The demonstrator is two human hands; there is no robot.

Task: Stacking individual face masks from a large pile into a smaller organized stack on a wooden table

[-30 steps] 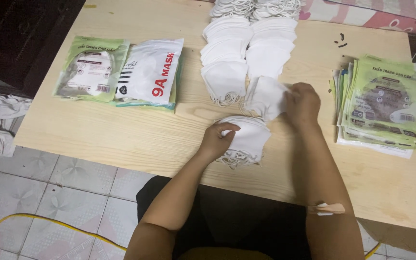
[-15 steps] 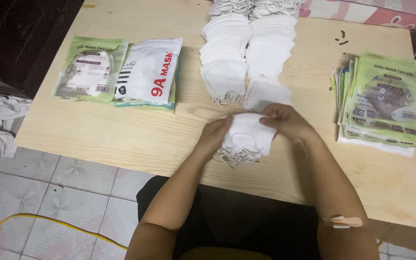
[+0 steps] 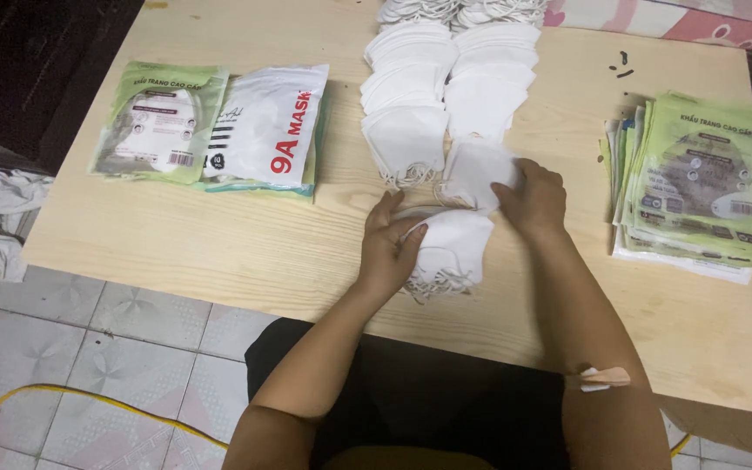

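The left hand lies flat on a small stack of folded white masks near the front edge of the wooden table. Its fingers are stretched out and only slightly curled, pressing down on the left side of the stack without closing around it; the fingertips reach to about the middle of the top mask, and the ear loops spill out below the palm toward the table edge.

The right hand is just beyond and to the right, closed on a single white mask. The thumb lies on top of the mask's right edge and the other fingers seem to curl beneath it, though they are hidden by the back of the hand. That mask sits above the stack, its lower edge overlapping or touching it.

Behind the hands run two rows of overlapping white masks toward the far edge. To the left lie a green packet and a white packet with red lettering, side by side. At the right is a pile of flat green pouches, well apart from the hands
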